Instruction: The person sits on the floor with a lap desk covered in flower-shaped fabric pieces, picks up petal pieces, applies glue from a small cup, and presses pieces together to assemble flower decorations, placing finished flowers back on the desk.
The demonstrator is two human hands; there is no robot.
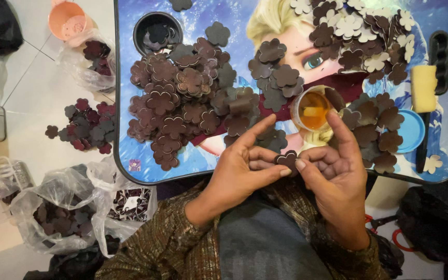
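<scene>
My left hand and my right hand meet over the near edge of a small blue picture-printed table. Together they pinch one dark brown flower-shaped cutout between thumbs and fingers. Just beyond the fingers stands a small clear cup of orange liquid. A big heap of brown flower cutouts lies left of it on the table, and a mixed heap of brown and pale cutouts lies at the far right.
A black bowl with cutouts stands at the table's far left. A yellow sponge, black tray and blue lid lie at the right. On the floor: loose maroon cutouts, plastic bags of cutouts, an orange cup, scissors.
</scene>
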